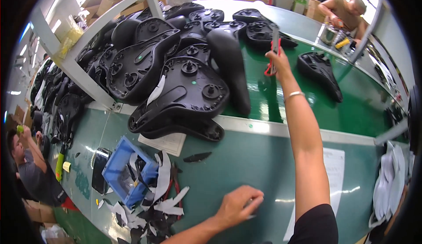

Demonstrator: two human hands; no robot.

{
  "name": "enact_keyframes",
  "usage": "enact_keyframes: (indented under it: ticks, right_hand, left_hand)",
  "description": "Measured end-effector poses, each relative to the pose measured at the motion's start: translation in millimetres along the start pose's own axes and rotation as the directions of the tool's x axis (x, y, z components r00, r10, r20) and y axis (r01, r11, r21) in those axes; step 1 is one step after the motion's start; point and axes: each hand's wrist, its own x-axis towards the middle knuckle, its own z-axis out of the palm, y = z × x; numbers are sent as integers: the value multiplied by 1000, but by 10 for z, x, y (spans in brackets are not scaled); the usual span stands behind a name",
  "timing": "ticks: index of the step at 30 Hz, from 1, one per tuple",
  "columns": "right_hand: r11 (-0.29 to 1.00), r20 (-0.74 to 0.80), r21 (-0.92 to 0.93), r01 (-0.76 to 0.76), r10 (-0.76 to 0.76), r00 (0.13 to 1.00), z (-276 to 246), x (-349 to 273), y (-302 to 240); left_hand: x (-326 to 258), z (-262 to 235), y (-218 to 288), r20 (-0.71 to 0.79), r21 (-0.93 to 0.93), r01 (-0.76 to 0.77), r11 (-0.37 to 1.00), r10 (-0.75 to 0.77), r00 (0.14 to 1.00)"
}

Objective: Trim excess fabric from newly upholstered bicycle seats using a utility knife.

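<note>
My right hand (280, 62) is stretched far forward over the green belt, closed round a red-handled tool (274, 58) with a long grey upper part; its exact kind is unclear. A bracelet circles that wrist. Low over the near table, my left hand (239, 205) has its fingers curled in; a small pale bit shows at the fingertips, too little to name. Left of my right hand, black bicycle saddles (189, 83) lie heaped, many with their undersides up. One saddle (320, 73) rests alone on the belt to the right.
A blue bin (124, 169) with scraps stands at left, beside red-handled pliers (176, 184) and black and white trimmings (145, 217). A paper sheet (334, 173) lies under my right arm. Metal posts (83, 77) frame the belt. Co-workers (345, 15) work at far right and left.
</note>
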Motion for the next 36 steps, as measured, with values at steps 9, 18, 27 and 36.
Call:
enact_keyframes:
  ticks: [9,18,27,36]
  right_hand:
    - [997,-103,10,82,-81,991,185,670,385]
    - [928,127,105,-357,343,931,-1519,-1905,-605]
    - [986,432,-14,-166,156,888,-1720,-2038,-1219]
    - [997,-128,57,-54,60,990,-1497,-529,-76]
  left_hand:
    - [81,-55,52,25,-62,-70,996,72,997]
    - [4,89,-90,-195,-439,40,898,-138,971]
    - [-28,-72,-27,-356,-253,-184,950,85,930]
    - [22,-17,52,-157,-127,-74,989,54,986]
